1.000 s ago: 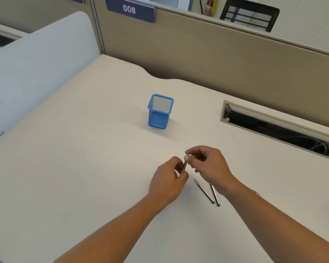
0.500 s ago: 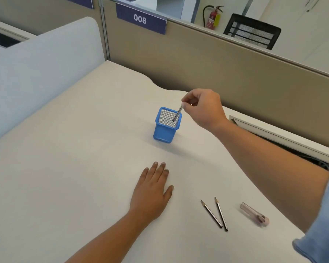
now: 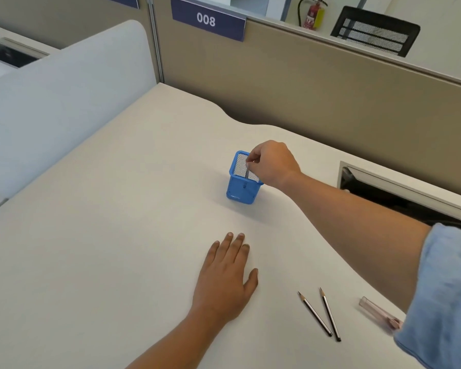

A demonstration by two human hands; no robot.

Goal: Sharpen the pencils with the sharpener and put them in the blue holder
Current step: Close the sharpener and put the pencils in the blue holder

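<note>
Now, step: dropping one pencil into the holder, far centre of the desk.
Right hand: thumb and forefinger pinch the pencil's top; its lower part is inside the mesh.
Left hand: flat on the desk, fingers straight, holding nothing.
Doing it well: hold it upright, lower until it likely bottoms, then let go; a sideways tug could tip the holder.
Waiting: two pencils near right, sharpener beside them, partly under the sleeve.
</note>
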